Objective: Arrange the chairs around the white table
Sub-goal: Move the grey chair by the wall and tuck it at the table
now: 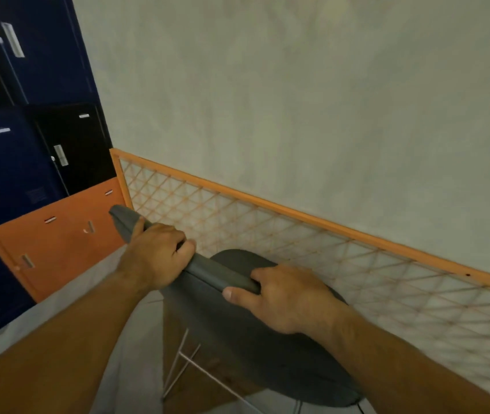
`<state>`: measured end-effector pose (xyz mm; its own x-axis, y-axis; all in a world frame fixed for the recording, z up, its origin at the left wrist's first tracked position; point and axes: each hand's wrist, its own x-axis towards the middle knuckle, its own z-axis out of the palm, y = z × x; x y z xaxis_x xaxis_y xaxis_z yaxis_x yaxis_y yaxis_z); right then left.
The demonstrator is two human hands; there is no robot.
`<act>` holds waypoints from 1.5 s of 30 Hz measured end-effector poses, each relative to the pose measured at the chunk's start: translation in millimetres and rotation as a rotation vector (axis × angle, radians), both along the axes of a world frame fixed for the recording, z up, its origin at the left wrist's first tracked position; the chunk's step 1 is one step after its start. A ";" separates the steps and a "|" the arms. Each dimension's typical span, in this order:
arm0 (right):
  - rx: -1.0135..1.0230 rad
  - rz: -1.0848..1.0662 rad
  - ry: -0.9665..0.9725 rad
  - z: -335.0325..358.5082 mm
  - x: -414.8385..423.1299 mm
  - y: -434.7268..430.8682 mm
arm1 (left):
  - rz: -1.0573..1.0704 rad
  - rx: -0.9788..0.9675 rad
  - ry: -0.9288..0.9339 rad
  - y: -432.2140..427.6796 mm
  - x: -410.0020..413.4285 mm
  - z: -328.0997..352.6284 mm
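A dark grey chair point(237, 333) with thin metal legs stands right below me, seen from behind and above. Both hands grip the top edge of its backrest. My left hand point(155, 258) curls over the rim on the left part. My right hand point(285, 297) wraps the rim further right, thumb on my side. The white table is not in view.
An orange-framed wire-mesh panel point(297, 234) leans along the grey wall point(297, 100) just beyond the chair. Blue, black and orange lockers point(28, 174) fill the left side. Grey floor point(67, 297) shows to the left of the chair.
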<state>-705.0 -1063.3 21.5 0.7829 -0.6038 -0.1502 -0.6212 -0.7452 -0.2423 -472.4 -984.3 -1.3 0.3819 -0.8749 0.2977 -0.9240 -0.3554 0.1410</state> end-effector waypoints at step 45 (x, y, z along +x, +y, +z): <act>-0.436 0.248 -0.308 -18.3 -164.3 18.1 | 0.416 -0.259 -0.031 81.4 -171.0 -18.0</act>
